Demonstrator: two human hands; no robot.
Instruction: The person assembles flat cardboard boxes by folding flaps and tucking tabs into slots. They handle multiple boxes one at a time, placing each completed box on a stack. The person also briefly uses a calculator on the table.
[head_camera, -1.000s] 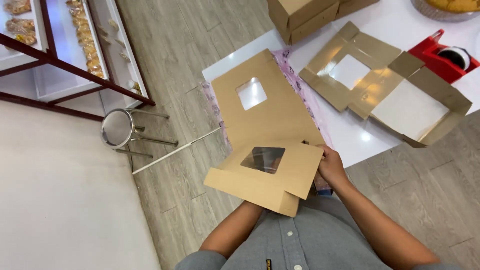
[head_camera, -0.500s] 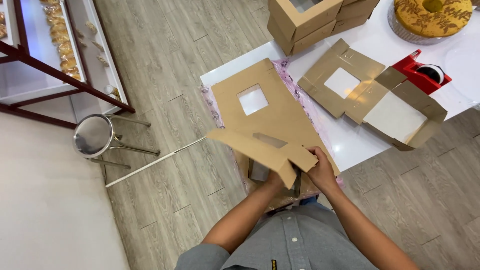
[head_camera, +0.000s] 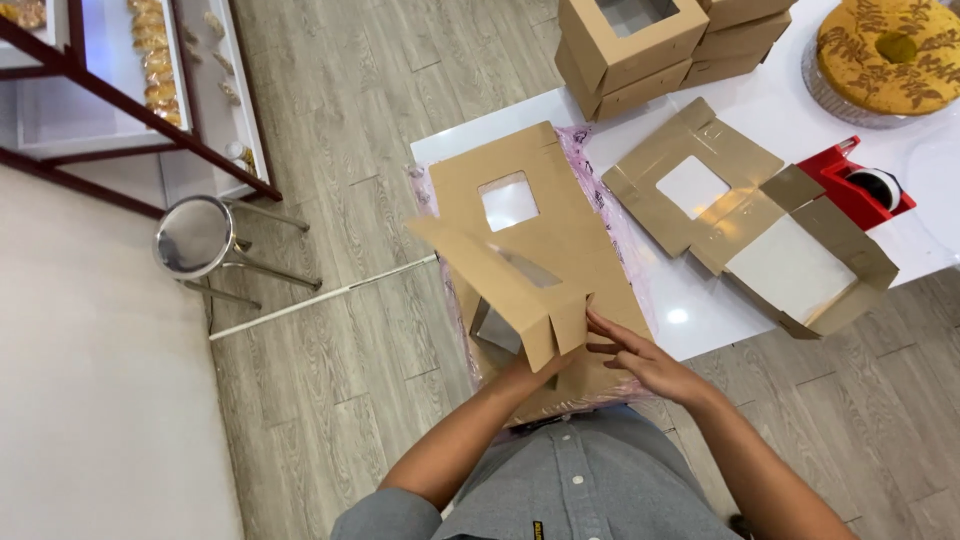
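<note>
Cardboard box blank (head_camera: 500, 275), brown and still unfolded, is held tilted above the near left corner of the white worktop (head_camera: 690, 300). A clear window is cut into its panel, and short flaps hang from its near edge. The left hand (head_camera: 525, 372) grips the blank from beneath at that near edge; most of this hand is hidden by the flaps. The right hand (head_camera: 640, 362) is open, fingers stretched out and pressed against the near right flap of the blank.

Under the blank lies a stack of flat blanks (head_camera: 540, 215) of the same brown card, the top one showing a square window. The stack rests on a pink patterned plastic wrapper (head_camera: 600, 190) at the worktop's left end.

To the right, a half-folded box (head_camera: 750, 225) lies open on the worktop: its lid panel with a square window is flat, its side walls partly raised, and nothing is inside it. At the far edge stand stacked finished boxes (head_camera: 640, 45), closed, with window lids; I cannot tell what, if anything, they hold. Far right, a round brown-and-yellow cake (head_camera: 885, 55) sits on a tray. Just near it is a red tape dispenser (head_camera: 865, 185) holding a roll of tape.

On the wooden floor to the left stands a round metal stool (head_camera: 195, 235), and beyond it a glass display case (head_camera: 150, 70) with pastries on its shelves.
</note>
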